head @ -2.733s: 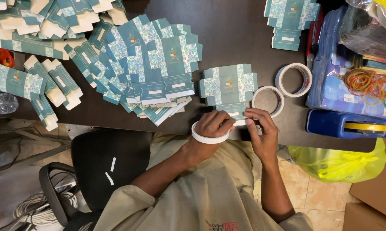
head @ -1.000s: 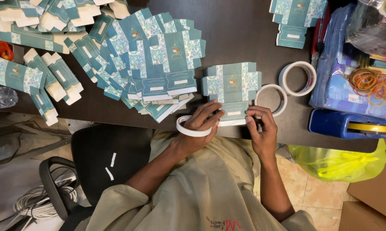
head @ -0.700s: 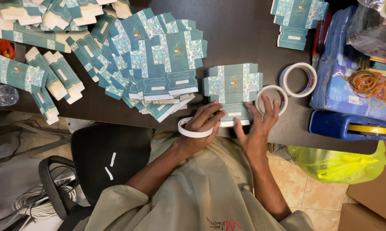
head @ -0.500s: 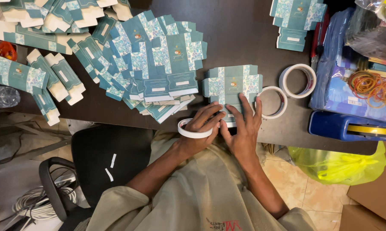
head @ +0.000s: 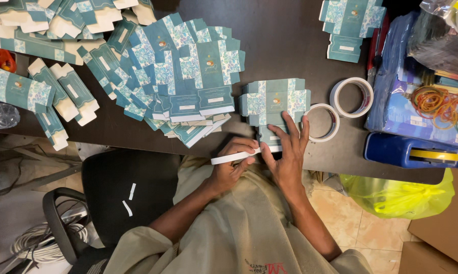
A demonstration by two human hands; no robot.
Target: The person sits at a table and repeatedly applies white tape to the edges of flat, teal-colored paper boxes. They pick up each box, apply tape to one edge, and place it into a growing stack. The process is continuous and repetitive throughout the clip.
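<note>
Since half a second ago the left hand has tilted its white tape roll edge-on, fingers pinching it at the near edge of the dark surface, while the right hand lies with fingers spread flat on the teal flat carton, apparently pressing tape onto its flap. Fanned carton blanks lie left, two spare tape rolls and rubber bands right; a black chair and yellow bag sit below.
</note>
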